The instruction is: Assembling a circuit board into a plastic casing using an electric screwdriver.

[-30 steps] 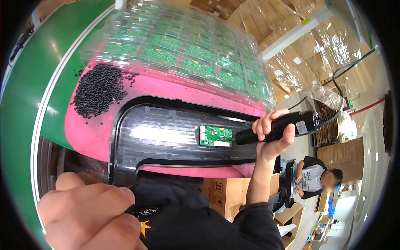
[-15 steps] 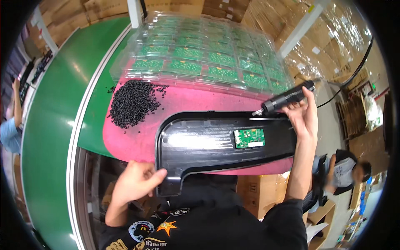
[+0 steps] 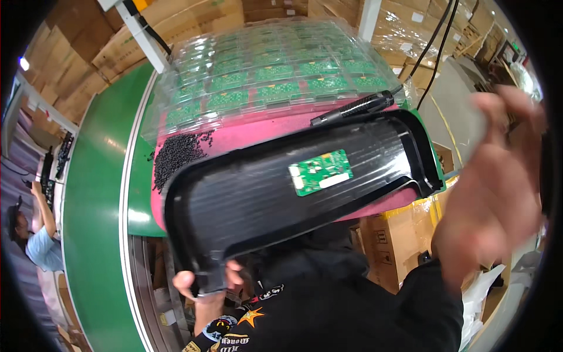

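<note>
A long, shallow black plastic housing (image 3: 234,205) with raised walls lies tilted across the work surface, its lower-left leg reaching toward me. My left hand (image 3: 185,283) is closed around that leg, thumb on one side and fingers on the other. Inside the housing sits a green circuit board (image 3: 321,172) with a white connector at its left end. Raised at the right, off the housing, is my right hand (image 3: 489,199), blurred, with fingers apart and nothing visible in it. Behind the housing's far wall a black electric screwdriver (image 3: 355,110) lies with its cable running off right.
A heap of small black screw-like pieces (image 3: 179,154) lies on the pink mat (image 3: 246,134). Stacked clear plastic trays (image 3: 272,91) of green boards stand at the back. A green conveyor belt (image 3: 97,193) runs along the left, where another person (image 3: 42,243) works. Cardboard boxes (image 3: 399,240) stand at right.
My right hand has let go of the screwdriver, now lying behind the housing, and moved right toward me. The housing has turned and shifted, and my left hand now grips its leg. The view has swung.
</note>
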The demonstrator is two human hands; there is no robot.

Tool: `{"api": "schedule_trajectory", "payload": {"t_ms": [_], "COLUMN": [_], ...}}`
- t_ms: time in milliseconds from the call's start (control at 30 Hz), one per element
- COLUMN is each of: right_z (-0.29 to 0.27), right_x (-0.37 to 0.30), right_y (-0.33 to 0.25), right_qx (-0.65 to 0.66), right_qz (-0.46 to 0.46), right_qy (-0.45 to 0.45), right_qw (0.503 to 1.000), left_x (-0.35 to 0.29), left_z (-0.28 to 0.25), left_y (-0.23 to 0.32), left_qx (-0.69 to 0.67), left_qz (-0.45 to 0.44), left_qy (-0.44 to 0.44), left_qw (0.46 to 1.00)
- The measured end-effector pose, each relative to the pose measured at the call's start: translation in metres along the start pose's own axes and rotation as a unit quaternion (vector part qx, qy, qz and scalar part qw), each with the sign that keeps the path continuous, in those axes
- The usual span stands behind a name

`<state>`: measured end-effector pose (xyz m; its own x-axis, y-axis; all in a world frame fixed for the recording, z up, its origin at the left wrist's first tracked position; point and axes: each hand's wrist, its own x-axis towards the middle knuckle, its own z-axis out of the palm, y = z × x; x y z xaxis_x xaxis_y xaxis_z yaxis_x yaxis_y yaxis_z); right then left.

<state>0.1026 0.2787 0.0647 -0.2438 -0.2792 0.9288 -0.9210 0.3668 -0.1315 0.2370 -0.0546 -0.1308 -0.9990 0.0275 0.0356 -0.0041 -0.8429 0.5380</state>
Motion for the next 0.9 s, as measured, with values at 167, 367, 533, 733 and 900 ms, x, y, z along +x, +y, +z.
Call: {"api": "schedule_trajectory", "payload": {"t_ms": [167,367,533,733,900], "right_z": [-0.105,-0.101,-0.137,-0.107,-0.044], "right_x": [-0.047,-0.041,-0.075,-0.051,0.002], "right_y": [0.017,0.014,0.043,0.044,0.04], "right_qx": [0.019,0.038,-0.002,0.034,0.052], "right_qz": [0.02,-0.046,-0.173,-0.092,-0.002], "right_qy": [0.024,0.012,0.088,0.121,0.14], "right_qw": [0.999,0.998,0.981,0.988,0.989], "left_x": [0.006,-0.016,-0.015,-0.028,0.011], "left_z": [-0.01,0.013,-0.004,-0.046,-0.099], "left_y": [0.049,0.097,0.111,0.137,0.154], "left_qx": [0.078,0.059,-0.02,-0.076,-0.02], "left_qz": [0.231,0.332,0.424,0.45,0.507], "left_qy": [0.106,0.143,0.243,0.163,0.196], "left_qw": [0.964,0.93,0.872,0.875,0.839]}}
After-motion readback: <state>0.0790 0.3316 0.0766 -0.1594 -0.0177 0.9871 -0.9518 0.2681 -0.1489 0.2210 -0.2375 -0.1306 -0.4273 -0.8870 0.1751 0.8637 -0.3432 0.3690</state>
